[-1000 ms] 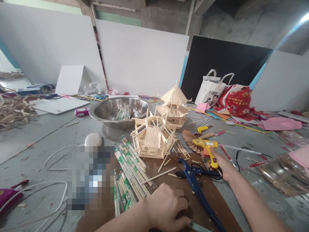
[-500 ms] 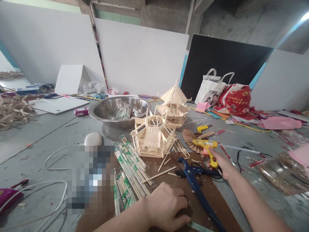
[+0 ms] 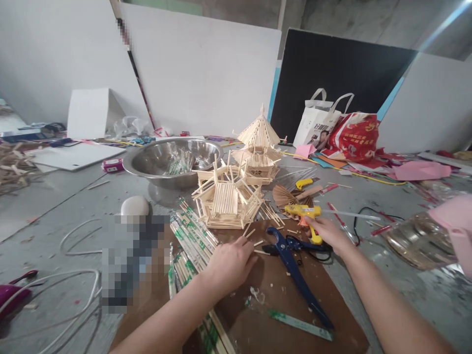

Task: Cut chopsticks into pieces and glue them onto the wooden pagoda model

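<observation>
My right hand (image 3: 329, 235) grips the handle of a yellow glue gun (image 3: 304, 216), its nozzle pointing left toward a model of pale wooden sticks (image 3: 226, 199). My left hand (image 3: 231, 261) rests on the brown board (image 3: 295, 300) just in front of that model, fingers curled over loose sticks; what they hold is hidden. Blue-handled shears (image 3: 293, 263) lie between my hands. Wrapped chopsticks (image 3: 191, 236) lie left of my left hand.
A second stick pavilion with a pointed roof (image 3: 260, 147) stands behind the model. A steel bowl (image 3: 171, 162) sits at the back left. White cables (image 3: 73, 275) loop on the grey floor. Bags (image 3: 342, 135) and pink paper (image 3: 420, 171) lie at right, a clear plastic bottle (image 3: 415, 241) nearer.
My left hand has moved forward from the board's near edge up to the loose sticks by the model. The view has tilted down. My right hand still holds the glue gun.
</observation>
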Available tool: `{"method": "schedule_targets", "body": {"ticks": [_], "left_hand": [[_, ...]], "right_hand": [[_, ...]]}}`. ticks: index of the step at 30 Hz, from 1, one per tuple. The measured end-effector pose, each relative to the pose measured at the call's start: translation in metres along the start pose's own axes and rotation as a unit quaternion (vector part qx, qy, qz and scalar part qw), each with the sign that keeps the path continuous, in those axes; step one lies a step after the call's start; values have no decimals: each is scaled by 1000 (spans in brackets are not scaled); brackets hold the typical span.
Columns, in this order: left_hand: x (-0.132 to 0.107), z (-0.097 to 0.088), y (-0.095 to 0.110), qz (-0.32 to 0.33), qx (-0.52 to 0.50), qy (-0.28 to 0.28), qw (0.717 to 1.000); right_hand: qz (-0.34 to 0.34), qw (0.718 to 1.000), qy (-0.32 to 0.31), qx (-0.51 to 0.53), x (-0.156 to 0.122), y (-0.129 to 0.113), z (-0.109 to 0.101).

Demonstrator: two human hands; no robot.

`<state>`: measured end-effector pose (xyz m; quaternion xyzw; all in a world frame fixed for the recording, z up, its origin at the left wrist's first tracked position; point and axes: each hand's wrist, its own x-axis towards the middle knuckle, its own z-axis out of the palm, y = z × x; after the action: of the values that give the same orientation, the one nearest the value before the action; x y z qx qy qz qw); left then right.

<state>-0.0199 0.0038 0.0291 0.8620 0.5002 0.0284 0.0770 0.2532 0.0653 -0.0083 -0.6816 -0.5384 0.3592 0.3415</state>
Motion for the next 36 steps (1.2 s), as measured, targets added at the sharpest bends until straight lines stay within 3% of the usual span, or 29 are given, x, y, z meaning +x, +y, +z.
{"method": "schedule_targets", "body": {"ticks": [7,13,22,25,27,29,31,36], "left_hand": [[3,-5,-8,-35,26,-33,999],[8,-2,-3,9,22,-10,1000],[13,11,0,28,36,-17,999],[9,6,-3,29,-7,9,1000],[6,0,-4,9,-92,52,994],[4,-7,-3,-18,-223,102,969],[3,-12,0,-50,-371,124,919],[5,-16,7,-84,-671,89,731]], "right_hand": [[0,968,17,-249,7,1,-6],[10,933,30,-358,4,-1,-5],[22,897,109,-428,-6,-14,-12],[-28,906,138,-398,-10,-16,-11],[-94,925,148,-336,-16,-20,-7],[-156,945,129,-259,-25,-29,0],[-209,957,77,-185,-37,-46,8],[-323,934,-72,-136,-64,-105,25]]}}
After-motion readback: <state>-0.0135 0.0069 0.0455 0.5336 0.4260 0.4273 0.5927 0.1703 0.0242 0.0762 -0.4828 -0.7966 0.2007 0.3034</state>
